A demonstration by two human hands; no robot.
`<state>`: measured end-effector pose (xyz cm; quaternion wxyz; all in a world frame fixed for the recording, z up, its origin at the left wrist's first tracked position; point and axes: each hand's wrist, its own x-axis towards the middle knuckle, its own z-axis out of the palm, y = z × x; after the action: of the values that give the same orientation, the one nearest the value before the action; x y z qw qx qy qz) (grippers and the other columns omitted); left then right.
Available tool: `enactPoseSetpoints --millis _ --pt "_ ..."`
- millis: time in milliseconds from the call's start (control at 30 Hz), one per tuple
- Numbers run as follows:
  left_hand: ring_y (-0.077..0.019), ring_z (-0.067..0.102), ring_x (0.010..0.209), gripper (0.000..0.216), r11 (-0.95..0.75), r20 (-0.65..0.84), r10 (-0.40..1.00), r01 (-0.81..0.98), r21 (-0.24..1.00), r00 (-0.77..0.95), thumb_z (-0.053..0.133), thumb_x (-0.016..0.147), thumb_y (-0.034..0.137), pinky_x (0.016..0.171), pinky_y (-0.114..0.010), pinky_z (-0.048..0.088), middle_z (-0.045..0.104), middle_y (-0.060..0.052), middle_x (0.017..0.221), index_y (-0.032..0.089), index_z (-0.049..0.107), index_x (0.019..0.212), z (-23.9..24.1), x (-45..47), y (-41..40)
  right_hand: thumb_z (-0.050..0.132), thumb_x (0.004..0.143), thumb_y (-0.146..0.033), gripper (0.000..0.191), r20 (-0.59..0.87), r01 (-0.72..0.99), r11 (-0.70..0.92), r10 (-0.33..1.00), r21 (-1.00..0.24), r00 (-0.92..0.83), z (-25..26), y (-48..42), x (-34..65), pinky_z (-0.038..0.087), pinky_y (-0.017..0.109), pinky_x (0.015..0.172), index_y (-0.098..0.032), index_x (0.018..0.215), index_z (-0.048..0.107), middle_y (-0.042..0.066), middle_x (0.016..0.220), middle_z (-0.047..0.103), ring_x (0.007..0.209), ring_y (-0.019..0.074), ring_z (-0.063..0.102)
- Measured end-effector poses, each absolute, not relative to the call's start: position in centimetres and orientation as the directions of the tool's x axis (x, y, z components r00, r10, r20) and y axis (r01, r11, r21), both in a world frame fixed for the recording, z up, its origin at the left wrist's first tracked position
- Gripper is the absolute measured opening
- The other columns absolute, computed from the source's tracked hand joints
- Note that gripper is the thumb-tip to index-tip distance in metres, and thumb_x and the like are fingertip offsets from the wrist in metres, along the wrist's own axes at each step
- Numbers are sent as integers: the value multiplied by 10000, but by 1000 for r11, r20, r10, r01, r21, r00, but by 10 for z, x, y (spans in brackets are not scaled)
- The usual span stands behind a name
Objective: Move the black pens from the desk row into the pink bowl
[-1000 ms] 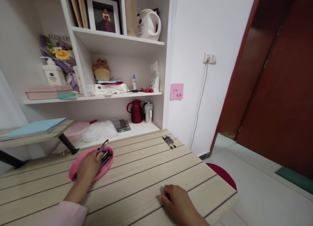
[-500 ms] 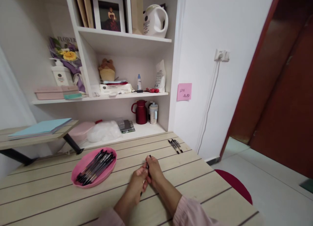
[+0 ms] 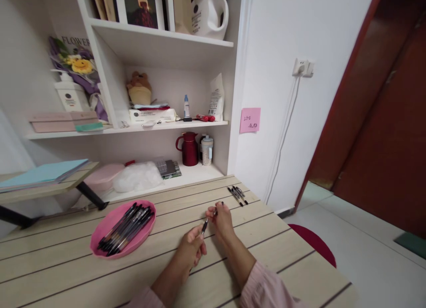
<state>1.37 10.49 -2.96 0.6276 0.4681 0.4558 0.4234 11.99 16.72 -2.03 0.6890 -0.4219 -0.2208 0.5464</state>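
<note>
Low over the table, my left hand [image 3: 192, 248] is closed around a pen [image 3: 204, 227], whose dark grip and bare tip point up and to the right. Just beyond that tip, my right hand [image 3: 222, 219] pinches a small dark pen cap [image 3: 215, 212], mostly covered by the fingers. A gap separates cap and pen tip. To the left of my hands, a pink oval tray [image 3: 96, 230] holds many black pens [image 3: 128, 228] in a loose heap. Several pens [image 3: 237, 195] lie side by side on the table beyond my right hand.
The slatted wooden table [image 3: 266, 254] meets white shelves [image 3: 166, 129] at the back. A small raised stand [image 3: 80, 175] with blue papers [image 3: 46, 172] is at the left. A red jug [image 3: 190, 150] stands on the lowest shelf. A red stool [image 3: 314, 243] is beyond the right edge.
My hands have come apart, and the pen tip now shows bare. The right hand moved right and away with the cap; the left stays low with the pen. The view shifted slightly.
</note>
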Motion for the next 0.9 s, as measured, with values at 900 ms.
enactPoseSetpoints --millis 900 --pt "-20 310 290 381 170 -143 981 -224 960 131 555 700 493 292 -149 139 500 65 517 180 509 913 -33 11 108 677 594 -498 386 -152 -336 -175 984 -926 -93 -21 154 117 142 170 344 -156 633 503 -32 391 515 303 31 327"
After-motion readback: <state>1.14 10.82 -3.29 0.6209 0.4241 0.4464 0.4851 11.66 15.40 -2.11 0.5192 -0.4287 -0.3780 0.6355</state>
